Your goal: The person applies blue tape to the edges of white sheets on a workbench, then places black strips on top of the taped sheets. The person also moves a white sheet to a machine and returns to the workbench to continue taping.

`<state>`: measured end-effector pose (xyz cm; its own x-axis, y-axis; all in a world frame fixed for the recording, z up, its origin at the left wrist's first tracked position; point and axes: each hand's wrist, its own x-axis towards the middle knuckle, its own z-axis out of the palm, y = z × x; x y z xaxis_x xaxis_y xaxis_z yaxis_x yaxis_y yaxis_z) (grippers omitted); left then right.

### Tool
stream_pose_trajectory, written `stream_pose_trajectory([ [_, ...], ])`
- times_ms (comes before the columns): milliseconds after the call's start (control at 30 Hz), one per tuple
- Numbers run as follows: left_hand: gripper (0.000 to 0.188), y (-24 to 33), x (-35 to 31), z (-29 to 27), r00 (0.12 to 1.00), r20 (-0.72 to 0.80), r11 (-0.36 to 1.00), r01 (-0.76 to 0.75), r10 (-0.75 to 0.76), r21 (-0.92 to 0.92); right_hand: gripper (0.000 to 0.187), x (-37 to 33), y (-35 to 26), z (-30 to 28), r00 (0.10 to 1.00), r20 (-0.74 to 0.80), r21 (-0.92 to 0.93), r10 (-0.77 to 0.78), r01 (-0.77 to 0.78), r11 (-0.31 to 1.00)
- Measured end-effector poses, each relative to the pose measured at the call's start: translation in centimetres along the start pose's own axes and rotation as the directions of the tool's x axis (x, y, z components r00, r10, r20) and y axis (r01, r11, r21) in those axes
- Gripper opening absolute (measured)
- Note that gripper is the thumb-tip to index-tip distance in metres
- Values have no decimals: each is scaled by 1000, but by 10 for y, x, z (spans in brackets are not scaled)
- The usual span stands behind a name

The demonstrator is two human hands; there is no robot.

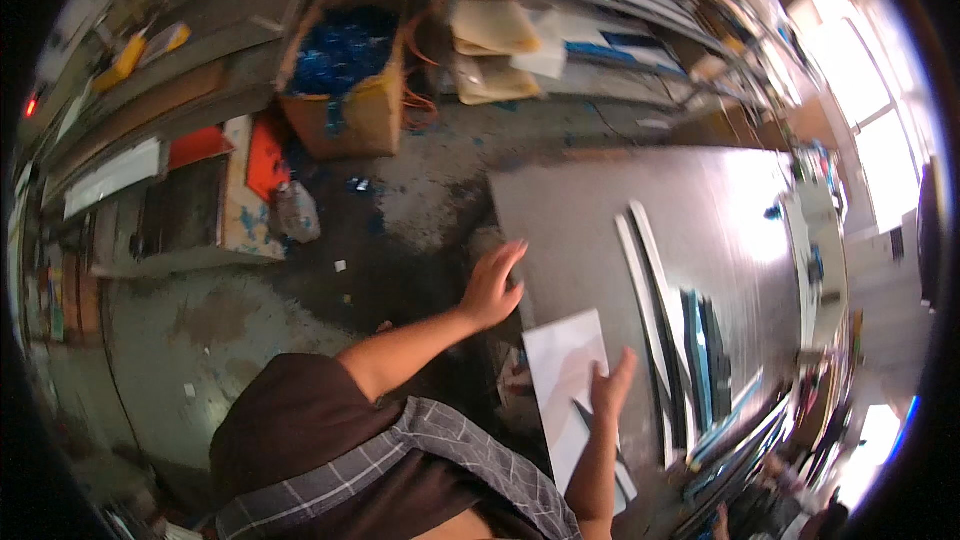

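Note:
My left hand (492, 285) is held at the left edge of a metal-topped table (570, 210), fingers stretched out and thumb apart, with nothing in it. My right hand (612, 387) is over a white sheet (565, 340) on the near left of the table. Its thumb and fingers are spread, and I see nothing held in it. Whether it touches the sheet, I cannot tell. A thin dark piece (582, 412) lies across the sheet, partly hidden by my right forearm. To the right lie long white strips (655, 290) and several dark and light-blue strips (705, 350).
A cardboard box (355, 120) of blue scraps stands on the floor beyond. Shelving (610, 5) with stacked strips and sheets runs along the back. A wooden cabinet (190, 210) is at left. Another person (770, 510) shows at lower right, near piled strips (740, 440).

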<state>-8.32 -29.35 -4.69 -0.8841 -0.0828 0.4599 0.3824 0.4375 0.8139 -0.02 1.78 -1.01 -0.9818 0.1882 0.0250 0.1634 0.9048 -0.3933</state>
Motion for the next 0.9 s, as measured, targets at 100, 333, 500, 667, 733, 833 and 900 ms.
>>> stream_pose_trajectory([
  [100,66,-31,-88,-134,943,29,929,321,-332,184,78,34,-127,69,945,266,-108,-192,227,968],
  [333,48,-131,-415,-410,34,-404,-178,862,-914,474,47,79,-192,143,943,316,-521,-109,268,810],
  [500,53,-92,-530,-395,-288,-399,-303,952,-870,-27,30,114,-174,169,853,473,-718,-223,519,464],
  [667,49,-81,-499,-349,-322,-469,-108,898,-822,-427,29,140,-225,241,667,550,-646,-503,722,250],
  [733,48,-79,-485,-344,-320,-514,-21,863,-796,-504,30,103,-322,271,581,581,-504,-570,807,308],
  [833,46,-83,-465,-348,-318,-549,77,812,-773,-579,30,56,-442,303,441,621,-294,-648,897,329],
  [900,44,-89,-460,-359,-319,-543,106,783,-777,-612,31,34,-499,315,375,637,-189,-673,923,335],
])
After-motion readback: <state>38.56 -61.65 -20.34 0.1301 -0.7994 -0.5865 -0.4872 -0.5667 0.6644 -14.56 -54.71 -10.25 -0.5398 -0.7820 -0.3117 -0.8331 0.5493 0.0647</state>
